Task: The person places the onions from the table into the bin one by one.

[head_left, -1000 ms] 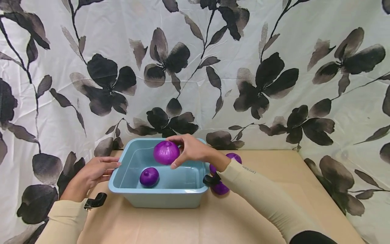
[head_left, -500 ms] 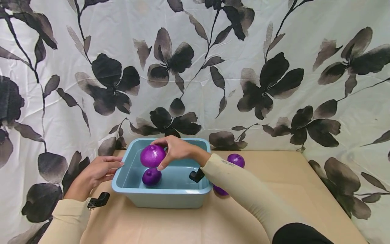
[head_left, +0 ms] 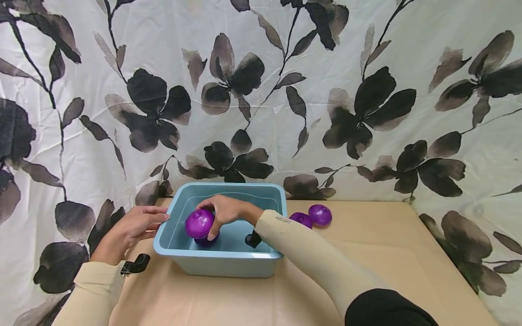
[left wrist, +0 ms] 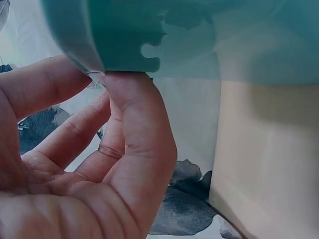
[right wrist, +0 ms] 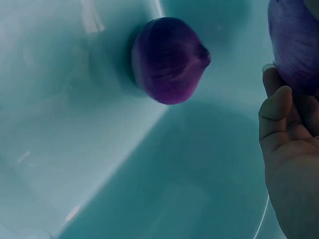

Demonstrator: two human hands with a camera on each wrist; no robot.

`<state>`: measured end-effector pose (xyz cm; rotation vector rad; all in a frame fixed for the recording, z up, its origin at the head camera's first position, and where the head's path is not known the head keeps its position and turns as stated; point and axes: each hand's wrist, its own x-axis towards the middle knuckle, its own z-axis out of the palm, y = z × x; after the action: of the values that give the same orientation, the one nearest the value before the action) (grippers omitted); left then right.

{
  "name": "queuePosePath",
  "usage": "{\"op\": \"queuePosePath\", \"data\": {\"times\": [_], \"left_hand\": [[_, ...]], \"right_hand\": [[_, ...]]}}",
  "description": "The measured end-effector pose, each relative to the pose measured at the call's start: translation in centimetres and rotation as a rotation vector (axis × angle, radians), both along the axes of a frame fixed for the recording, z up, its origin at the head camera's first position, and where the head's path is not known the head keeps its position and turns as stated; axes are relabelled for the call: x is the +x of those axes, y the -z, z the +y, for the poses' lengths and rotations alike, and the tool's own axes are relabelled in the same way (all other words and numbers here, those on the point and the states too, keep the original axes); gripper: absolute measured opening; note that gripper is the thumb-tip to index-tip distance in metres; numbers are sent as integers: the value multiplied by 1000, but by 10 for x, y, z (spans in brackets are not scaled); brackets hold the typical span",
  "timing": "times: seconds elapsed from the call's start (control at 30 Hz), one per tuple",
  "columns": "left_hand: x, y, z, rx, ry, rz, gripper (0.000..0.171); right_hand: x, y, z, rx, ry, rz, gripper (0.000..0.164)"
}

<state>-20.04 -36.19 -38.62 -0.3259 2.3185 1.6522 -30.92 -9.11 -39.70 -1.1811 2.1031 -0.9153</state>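
In the head view, my right hand point(head_left: 229, 210) holds a shiny purple onion point(head_left: 198, 224) down inside a light blue plastic basin point(head_left: 216, 254). A second purple onion point(right wrist: 169, 62) lies on the basin floor, plain in the right wrist view; from the head, the held onion partly covers it. My left hand point(head_left: 133, 227) is at the basin's left side, and in the left wrist view its thumb point(left wrist: 144, 129) and a finger pinch the rim point(left wrist: 94, 74).
Beyond the basin's right side, two more purple onions, one nearer point(head_left: 301, 219) and one farther point(head_left: 320, 214), lie on the tan table point(head_left: 367, 253). My right sleeve partly covers the nearer one. A floral curtain point(head_left: 285, 90) hangs behind the table.
My right hand has carried the held onion leftward and down into the basin, over the onion lying there. The left hand stays at the rim.
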Motion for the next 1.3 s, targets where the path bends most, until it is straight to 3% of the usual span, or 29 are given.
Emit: {"op": "queuePosePath", "data": {"times": [0.23,0.37,0.5,0.87,1.3], "left_hand": [[1,-3,2,18,0,-5,52],[1,-2,2,19,-7,-4,50],[2,-2,3,9,-14,-6,50],[3,-6,5,34,-6,-10,46],[5,-6,3,26,-2,-7,50]], "right_hand": [[2,9,-12,77,-89,19,78],[7,15,-19,124,-132,36,83],[10,20,-22,180,-134,63,87],[18,29,-24,227,-211,98,70],[25,31,-27,289,-239,113,66]]}}
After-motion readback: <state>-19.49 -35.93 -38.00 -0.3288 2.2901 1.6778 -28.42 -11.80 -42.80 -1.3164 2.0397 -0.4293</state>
